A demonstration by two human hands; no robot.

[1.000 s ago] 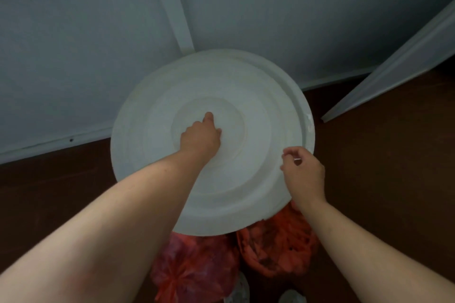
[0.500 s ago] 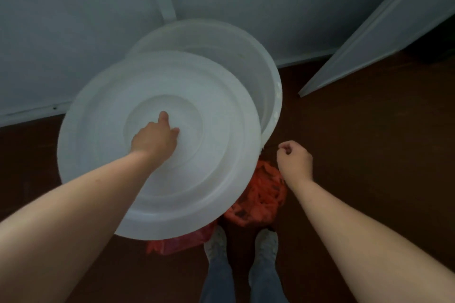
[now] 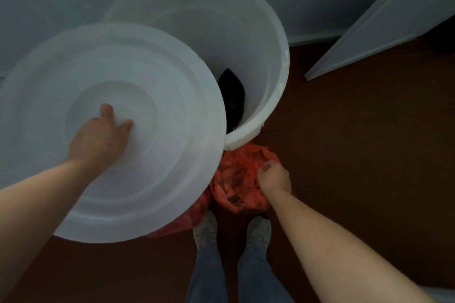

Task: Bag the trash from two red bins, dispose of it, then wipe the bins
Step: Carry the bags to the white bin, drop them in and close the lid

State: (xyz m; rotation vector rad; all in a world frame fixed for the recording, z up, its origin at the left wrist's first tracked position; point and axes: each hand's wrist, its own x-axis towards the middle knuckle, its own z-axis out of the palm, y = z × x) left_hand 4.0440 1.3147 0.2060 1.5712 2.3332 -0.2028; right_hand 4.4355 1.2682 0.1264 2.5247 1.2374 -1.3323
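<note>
At the foot of the big white drum [image 3: 278,56] by the wall, you are in the disposal step. Your left hand [image 3: 98,135] holds the white lid [image 3: 147,192] off to the left, clear of most of the drum's mouth. Its fingers [image 3: 123,126] are curled down over the lid's centre (round a knob, I'd judge, though the hand hides it). A black bag [image 3: 234,96] lies low inside the drum.

Your right hand [image 3: 274,177] is down on the nearer red trash bag [image 3: 236,187], which sits on the floor [image 3: 357,155] against the drum's base, just ahead of your shoes [image 3: 206,231]. The fingers [image 3: 266,168] are curled at the bag's crumpled top, but I cannot tell whether they have closed on the plastic. A second red bag [image 3: 197,214] peeks out beneath the lid.

The next move calls for a firm grip on the bag's neck and a lift clear over the rim. Hold the lid wide so the bag can drop in.
</note>
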